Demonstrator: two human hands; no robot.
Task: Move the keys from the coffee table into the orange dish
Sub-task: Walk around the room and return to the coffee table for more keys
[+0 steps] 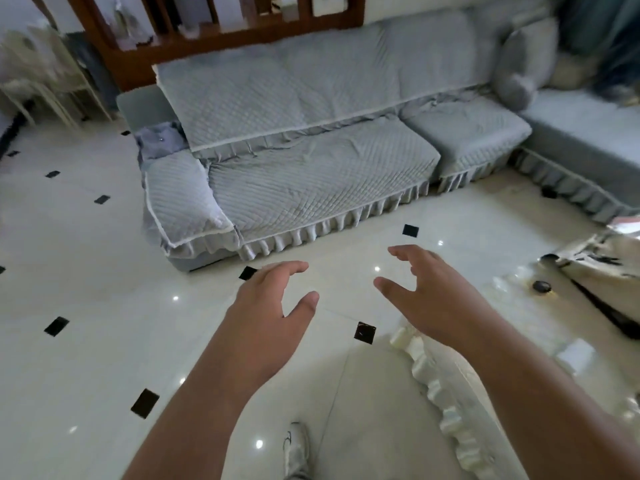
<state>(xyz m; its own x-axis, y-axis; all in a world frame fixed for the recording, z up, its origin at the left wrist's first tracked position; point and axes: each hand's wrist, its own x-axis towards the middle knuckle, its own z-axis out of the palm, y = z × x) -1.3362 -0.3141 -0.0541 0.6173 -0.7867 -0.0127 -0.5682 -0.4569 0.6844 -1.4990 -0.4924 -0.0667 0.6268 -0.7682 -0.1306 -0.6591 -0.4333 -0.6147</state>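
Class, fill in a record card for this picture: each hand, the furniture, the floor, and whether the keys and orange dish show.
left hand: open, fingers loosely curved, holds nothing
right hand: open, fingers loosely curved, holds nothing
sofa: grey quilted cover, beyond the hands
floor: pale glossy tiles, small black insets
keys: not in view
orange dish: not in view
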